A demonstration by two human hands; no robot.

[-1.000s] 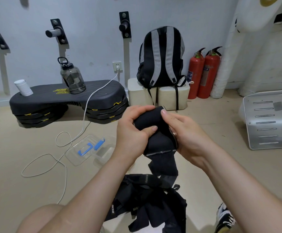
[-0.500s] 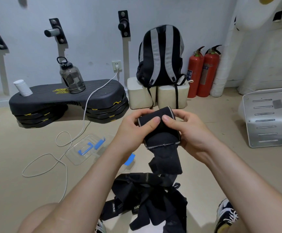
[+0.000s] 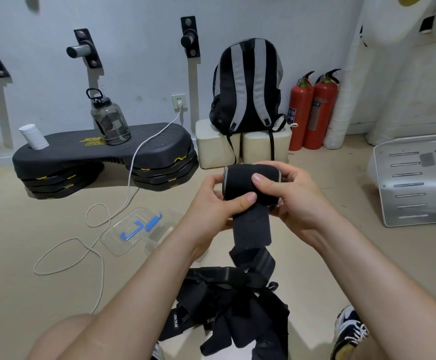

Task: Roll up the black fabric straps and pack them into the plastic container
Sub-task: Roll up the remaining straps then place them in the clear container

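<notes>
Bare floor (image 3: 354, 198) lies open to the right of the left hand (image 3: 211, 203) and right hand (image 3: 292, 196), as far as the metal panel (image 3: 417, 183). Down-left, the plastic container (image 3: 123, 240) is open from above; a white cable (image 3: 103, 276) loops along its left side, and the step platform (image 3: 102, 152) stands behind it. Under the hands, the strap (image 3: 240, 183) they grip hangs into the strap pile (image 3: 224, 307).

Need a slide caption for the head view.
Left hand and right hand grip a part-rolled black strap above the loose strap pile, clear plastic container on the floor to the left.
</notes>
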